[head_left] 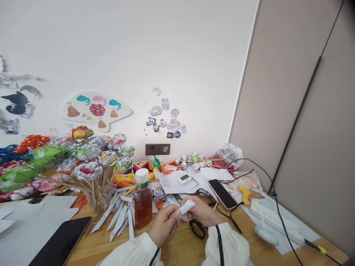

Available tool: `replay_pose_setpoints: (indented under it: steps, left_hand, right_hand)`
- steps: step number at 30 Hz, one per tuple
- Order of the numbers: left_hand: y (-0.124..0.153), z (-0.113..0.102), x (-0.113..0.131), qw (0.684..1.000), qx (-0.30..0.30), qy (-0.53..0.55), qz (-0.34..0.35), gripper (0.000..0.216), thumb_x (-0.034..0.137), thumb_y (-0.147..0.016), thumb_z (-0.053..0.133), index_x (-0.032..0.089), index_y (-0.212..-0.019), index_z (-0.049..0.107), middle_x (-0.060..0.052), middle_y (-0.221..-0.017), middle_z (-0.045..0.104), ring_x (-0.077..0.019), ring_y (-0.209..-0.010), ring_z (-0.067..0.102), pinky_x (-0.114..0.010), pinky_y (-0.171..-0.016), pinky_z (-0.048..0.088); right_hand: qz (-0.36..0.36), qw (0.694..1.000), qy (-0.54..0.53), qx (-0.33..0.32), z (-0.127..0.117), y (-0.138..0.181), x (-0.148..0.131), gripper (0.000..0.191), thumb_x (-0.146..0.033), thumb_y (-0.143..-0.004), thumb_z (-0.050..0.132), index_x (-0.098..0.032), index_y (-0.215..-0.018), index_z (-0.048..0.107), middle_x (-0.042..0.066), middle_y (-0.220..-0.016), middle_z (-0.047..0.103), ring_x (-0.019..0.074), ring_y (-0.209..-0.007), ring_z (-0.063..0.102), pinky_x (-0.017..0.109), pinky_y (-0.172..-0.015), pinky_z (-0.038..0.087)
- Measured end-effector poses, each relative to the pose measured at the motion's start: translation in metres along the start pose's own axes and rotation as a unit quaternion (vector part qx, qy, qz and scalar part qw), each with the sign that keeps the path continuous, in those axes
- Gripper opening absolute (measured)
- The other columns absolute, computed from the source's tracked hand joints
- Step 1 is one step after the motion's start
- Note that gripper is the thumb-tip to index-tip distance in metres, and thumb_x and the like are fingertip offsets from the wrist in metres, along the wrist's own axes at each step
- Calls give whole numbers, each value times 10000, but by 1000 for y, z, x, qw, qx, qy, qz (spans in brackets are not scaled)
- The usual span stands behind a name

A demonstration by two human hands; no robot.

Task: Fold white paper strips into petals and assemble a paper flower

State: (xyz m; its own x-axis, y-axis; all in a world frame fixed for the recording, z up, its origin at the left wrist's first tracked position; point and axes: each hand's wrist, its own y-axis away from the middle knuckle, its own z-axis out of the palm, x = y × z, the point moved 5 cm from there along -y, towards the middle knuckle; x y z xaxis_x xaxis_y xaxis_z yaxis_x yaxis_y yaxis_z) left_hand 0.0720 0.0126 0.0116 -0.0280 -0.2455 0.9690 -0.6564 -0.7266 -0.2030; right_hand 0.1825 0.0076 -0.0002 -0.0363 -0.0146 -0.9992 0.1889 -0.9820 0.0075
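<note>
Between my two hands is a small folded piece of white paper (188, 207), with a hint of green at its upper edge. My left hand (165, 224) pinches its lower left end between thumb and fingers. Around its right side my right hand (202, 212) is closed, and a thin stick (215, 205) shows beside that hand. Black-handled scissors (197, 229) lie on the table just under my right hand, their blades hidden. Left of my left hand stands a bottle of amber liquid (142, 207) with a white cap.
Folded white paper strips (119, 218) lie left of the bottle, near a jar of paper flowers (97, 192). A black tablet (62, 242) rests at front left. To the right are a phone (222, 194), a yellow glue gun (245, 195), a power strip (276, 221) and loose cables.
</note>
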Motion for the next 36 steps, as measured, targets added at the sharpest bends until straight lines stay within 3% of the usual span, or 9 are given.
replay_pose_setpoints:
  steps: [8,11,14,17,21,25,31,36]
  left_hand:
    - [9,16,7,987,-99,-127,4,317,399,-747,379,179,-520,403,65,-436,397,-61,-384,337,-174,-408,258]
    - [10,25,0,971,-132,-200,14,279,281,-736,398,176,-478,384,65,-435,392,-70,-446,367,-173,-468,284]
    - [10,28,-8,956,-138,-260,4,234,187,-688,409,177,-459,359,66,-445,389,-75,-471,371,-176,-480,282]
    - [8,24,-11,957,-100,-271,-12,210,167,-677,380,183,-469,358,61,-450,401,-84,-479,396,-184,-495,298]
    - [3,10,-10,974,-13,-226,-29,201,227,-697,360,188,-501,384,49,-465,422,-99,-481,413,-199,-486,312]
    - [-1,5,-14,989,22,-141,-40,283,365,-709,383,184,-491,399,45,-416,425,-98,-417,397,-211,-437,295]
    - [-3,-1,-20,994,48,20,-91,445,617,-568,457,188,-477,380,74,-329,389,-42,-262,267,-197,-311,159]
    - [-3,-6,-19,988,23,99,-118,459,603,-489,555,167,-496,413,71,-348,444,-15,-231,272,-180,-286,131]
  right_hand:
    - [17,994,79,-76,-10,12,-16,87,-203,-583,612,-120,-609,614,-33,-532,538,62,-488,450,169,-484,332]
    - [42,965,234,-108,-6,16,-10,90,-200,-606,586,-132,-640,634,-37,-542,553,75,-519,479,173,-517,356]
    - [51,912,404,-41,-4,15,-2,102,-128,-596,545,-151,-619,641,-40,-515,548,84,-500,475,169,-458,310]
    - [24,867,494,62,3,12,-5,145,-99,-606,508,-156,-599,641,-18,-512,552,99,-502,457,198,-442,252]
    - [-51,823,545,154,17,10,-21,169,-114,-670,485,-173,-609,630,4,-562,579,117,-545,468,221,-485,263]
    - [-161,786,562,202,27,13,-37,164,-147,-704,515,-183,-565,594,10,-587,553,147,-661,476,251,-617,311]
    - [-229,816,506,160,33,21,-48,117,-110,-726,487,-193,-722,570,12,-738,521,147,-761,463,246,-663,338]
    - [-243,833,495,56,38,28,-56,182,-98,-692,511,-204,-836,540,9,-819,533,159,-837,447,265,-711,342]
